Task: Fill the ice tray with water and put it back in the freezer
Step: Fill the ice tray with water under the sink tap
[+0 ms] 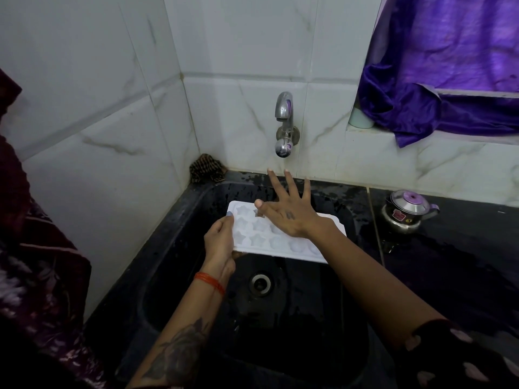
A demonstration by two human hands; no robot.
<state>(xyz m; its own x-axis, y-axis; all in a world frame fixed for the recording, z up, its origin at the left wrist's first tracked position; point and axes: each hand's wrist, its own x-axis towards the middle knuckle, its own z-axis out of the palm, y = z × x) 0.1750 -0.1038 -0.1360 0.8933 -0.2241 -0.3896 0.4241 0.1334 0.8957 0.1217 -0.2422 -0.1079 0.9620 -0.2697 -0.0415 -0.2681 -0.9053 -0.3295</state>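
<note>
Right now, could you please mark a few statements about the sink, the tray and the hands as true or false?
1. The left hand grips the ice tray by its left edge. True.
2. Water is streaming from the tap. False: no stream shows.
3. The right hand is open, fingers spread above the tray. True.
4. The tray lies flat on the sink floor. False: it is held up over the basin.
5. A purple cloth hangs at upper right. True.
</note>
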